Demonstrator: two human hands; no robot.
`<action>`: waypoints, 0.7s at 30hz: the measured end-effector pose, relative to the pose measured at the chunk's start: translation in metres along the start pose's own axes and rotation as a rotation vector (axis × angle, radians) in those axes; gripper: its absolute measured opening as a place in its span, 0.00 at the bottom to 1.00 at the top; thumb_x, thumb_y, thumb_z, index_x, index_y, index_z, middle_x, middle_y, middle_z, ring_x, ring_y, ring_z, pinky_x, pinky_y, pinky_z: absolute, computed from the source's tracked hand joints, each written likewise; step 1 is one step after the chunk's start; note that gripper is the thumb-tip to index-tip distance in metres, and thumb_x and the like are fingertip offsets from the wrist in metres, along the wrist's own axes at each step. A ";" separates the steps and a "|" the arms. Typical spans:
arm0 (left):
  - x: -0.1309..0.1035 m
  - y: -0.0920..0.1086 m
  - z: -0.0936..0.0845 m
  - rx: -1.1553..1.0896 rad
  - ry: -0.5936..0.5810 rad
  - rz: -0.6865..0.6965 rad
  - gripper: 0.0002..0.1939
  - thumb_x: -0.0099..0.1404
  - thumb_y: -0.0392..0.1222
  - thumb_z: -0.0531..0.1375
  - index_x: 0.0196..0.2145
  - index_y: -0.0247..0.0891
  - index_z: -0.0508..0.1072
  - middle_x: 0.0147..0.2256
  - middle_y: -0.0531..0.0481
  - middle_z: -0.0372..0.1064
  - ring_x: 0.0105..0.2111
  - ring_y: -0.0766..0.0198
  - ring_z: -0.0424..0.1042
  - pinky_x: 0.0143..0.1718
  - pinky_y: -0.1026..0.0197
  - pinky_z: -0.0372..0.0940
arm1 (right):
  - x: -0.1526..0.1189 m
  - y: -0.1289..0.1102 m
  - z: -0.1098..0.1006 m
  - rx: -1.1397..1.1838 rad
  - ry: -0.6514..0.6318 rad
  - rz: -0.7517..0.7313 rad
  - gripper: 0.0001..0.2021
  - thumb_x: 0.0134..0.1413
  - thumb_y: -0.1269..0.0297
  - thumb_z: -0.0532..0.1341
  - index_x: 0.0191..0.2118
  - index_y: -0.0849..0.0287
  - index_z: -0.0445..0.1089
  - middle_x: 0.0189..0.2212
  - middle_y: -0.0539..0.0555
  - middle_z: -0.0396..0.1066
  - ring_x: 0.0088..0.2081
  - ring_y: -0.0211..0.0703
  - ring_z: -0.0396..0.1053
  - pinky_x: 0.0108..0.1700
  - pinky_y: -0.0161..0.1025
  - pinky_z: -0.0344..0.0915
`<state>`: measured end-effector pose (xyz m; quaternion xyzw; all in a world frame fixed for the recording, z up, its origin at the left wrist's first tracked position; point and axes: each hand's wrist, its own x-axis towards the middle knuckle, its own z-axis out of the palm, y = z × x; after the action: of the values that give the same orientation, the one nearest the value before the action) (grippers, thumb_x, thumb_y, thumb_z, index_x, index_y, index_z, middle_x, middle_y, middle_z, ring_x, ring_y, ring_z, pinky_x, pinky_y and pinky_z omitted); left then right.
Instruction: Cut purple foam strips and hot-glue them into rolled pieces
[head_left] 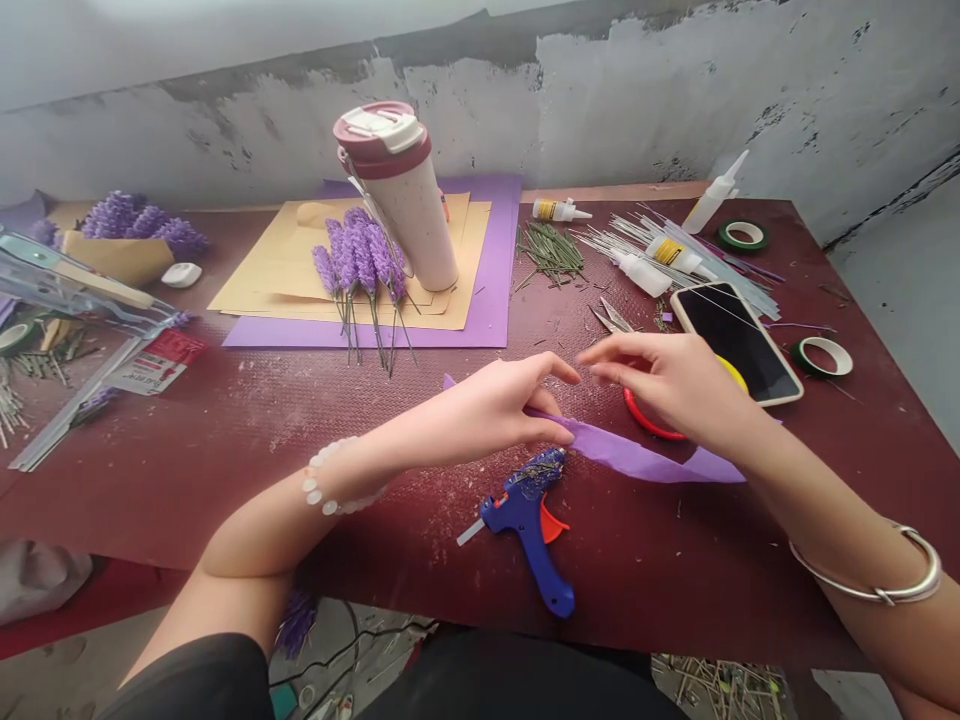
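My left hand (510, 405) is closed, pinching a long purple strip (630, 456) of crepe-like paper between thumb and fingers. The strip runs rightward along the table and passes under my right wrist. Close by, my right hand (679, 385) has its thumb and forefinger drawn together in a pinch; anything between them is too small to make out. Scissors with red and yellow handles (651, 418) lie partly hidden beneath that hand. Below both hands a blue glue gun (529, 515) with an orange trigger rests on the table.
A tumbler (424, 220) and purple lavender stems (360, 255) stand on tan paper (259, 270) at the back. To the right lie a phone (739, 335), glue bottles (643, 272), green wire pieces (551, 250) and tape rolls (823, 357). A clear stand (90, 285) is far left.
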<state>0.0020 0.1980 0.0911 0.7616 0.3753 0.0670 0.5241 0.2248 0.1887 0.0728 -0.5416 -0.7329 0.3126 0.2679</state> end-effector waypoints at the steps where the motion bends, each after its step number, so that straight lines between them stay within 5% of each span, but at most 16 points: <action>1: 0.000 0.000 0.000 -0.007 0.008 -0.013 0.23 0.65 0.37 0.66 0.55 0.35 0.66 0.34 0.53 0.81 0.35 0.64 0.76 0.41 0.61 0.65 | -0.002 -0.001 0.002 0.042 -0.016 -0.026 0.08 0.56 0.61 0.60 0.37 0.56 0.76 0.34 0.54 0.80 0.36 0.47 0.76 0.38 0.41 0.68; 3: 0.000 0.001 0.000 -0.027 0.025 -0.045 0.24 0.64 0.37 0.67 0.55 0.35 0.65 0.33 0.53 0.81 0.34 0.64 0.76 0.40 0.61 0.64 | -0.005 -0.005 0.005 0.085 -0.064 -0.045 0.10 0.57 0.62 0.60 0.43 0.56 0.76 0.40 0.56 0.82 0.41 0.48 0.78 0.41 0.41 0.71; 5: 0.000 0.003 0.002 -0.053 0.024 -0.087 0.26 0.63 0.37 0.68 0.56 0.35 0.64 0.33 0.54 0.80 0.33 0.63 0.76 0.38 0.61 0.64 | -0.009 -0.011 0.007 0.090 -0.121 -0.030 0.09 0.59 0.59 0.61 0.41 0.56 0.74 0.34 0.54 0.81 0.35 0.47 0.78 0.36 0.40 0.71; 9: 0.000 0.006 0.004 -0.075 0.044 -0.130 0.25 0.62 0.35 0.68 0.54 0.35 0.64 0.29 0.55 0.79 0.32 0.62 0.76 0.36 0.61 0.64 | -0.015 -0.018 0.010 0.060 -0.032 -0.078 0.04 0.63 0.62 0.59 0.37 0.54 0.67 0.27 0.50 0.79 0.28 0.43 0.76 0.32 0.37 0.68; 16: 0.000 0.006 0.005 -0.081 0.045 -0.121 0.33 0.62 0.34 0.67 0.61 0.32 0.59 0.33 0.51 0.81 0.33 0.61 0.76 0.37 0.61 0.64 | -0.019 -0.018 0.015 -0.181 -0.122 -0.401 0.11 0.67 0.71 0.55 0.34 0.57 0.72 0.26 0.51 0.78 0.25 0.39 0.72 0.29 0.34 0.63; 21: -0.001 0.008 0.005 -0.058 0.033 -0.089 0.35 0.64 0.35 0.66 0.64 0.31 0.57 0.34 0.50 0.81 0.31 0.64 0.74 0.36 0.62 0.63 | -0.019 -0.013 0.019 -0.412 0.006 -0.588 0.16 0.71 0.69 0.51 0.31 0.58 0.70 0.22 0.51 0.74 0.21 0.40 0.68 0.27 0.36 0.60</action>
<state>0.0073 0.1922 0.0958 0.7274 0.4152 0.0669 0.5423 0.2079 0.1642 0.0684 -0.3510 -0.9043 0.0663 0.2336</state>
